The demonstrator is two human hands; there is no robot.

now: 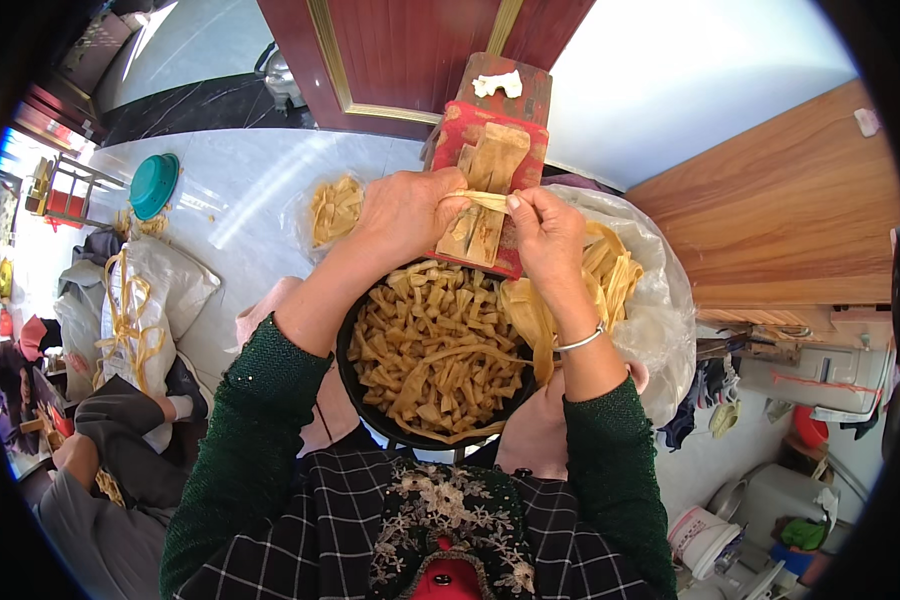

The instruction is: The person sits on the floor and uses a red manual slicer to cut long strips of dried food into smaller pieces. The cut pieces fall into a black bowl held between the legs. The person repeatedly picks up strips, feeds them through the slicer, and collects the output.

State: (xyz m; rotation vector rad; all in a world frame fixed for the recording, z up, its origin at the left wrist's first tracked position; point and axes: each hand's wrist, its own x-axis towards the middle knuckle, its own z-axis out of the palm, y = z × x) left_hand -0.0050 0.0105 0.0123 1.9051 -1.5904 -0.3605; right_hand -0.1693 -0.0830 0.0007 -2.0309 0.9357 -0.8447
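A yellow-tan, fibrous-looking strip [481, 199] is stretched between my two hands, above a wooden block [499, 150]. Its left end is pinched in my left hand [412, 206], and my right hand [549, 229], with a silver bangle at the wrist, grips the other end between thumb and fingers. The block, marked with dark cracks, lies on a red cloth [529, 180] over a wooden bench [469, 86]. Below my hands, a black basin [349, 375] holds many short, knotted-looking tan pieces [435, 345]. Longer loose strips [611, 266] lie in a clear plastic bag [660, 300] at right.
A small plastic bag of flat tan pieces [336, 210] stands on the floor at left. White sacks [165, 300] and a teal basin [154, 186] lie beyond it. Another person's leg [120, 420] is at lower left. A wood-grain panel [780, 217] stands on the right.
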